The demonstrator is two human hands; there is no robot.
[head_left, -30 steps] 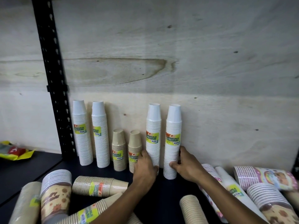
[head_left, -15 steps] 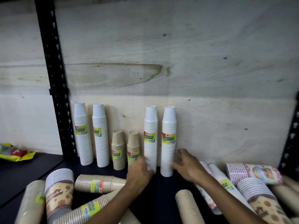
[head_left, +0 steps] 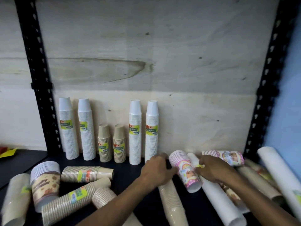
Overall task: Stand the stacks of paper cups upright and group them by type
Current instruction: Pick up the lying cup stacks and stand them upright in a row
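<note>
A pink patterned cup stack [head_left: 185, 172] lies on the dark shelf [head_left: 127, 175] between my hands. My left hand [head_left: 156, 170] grips its far rim end from the left. My right hand [head_left: 213, 168] holds its right side with curled fingers, above a long white stack [head_left: 219, 203] that lies flat. Upright against the plywood back stand two white stacks [head_left: 76, 129], two short brown stacks [head_left: 112, 142] and two more white stacks [head_left: 144, 131]. Brown stacks [head_left: 88, 173] and a brown-patterned stack [head_left: 45, 183] lie at the left.
Another pink stack [head_left: 228, 156] and several brown and white stacks lie jumbled at the right. A brown stack [head_left: 172, 203] lies under my left forearm. Black perforated uprights [head_left: 40, 79] frame the bay. A yellow packet [head_left: 8, 152] sits on the neighbouring shelf.
Both hands left the two upright white stacks and moved right and down onto the lying pink patterned stack. The view has swung to the right.
</note>
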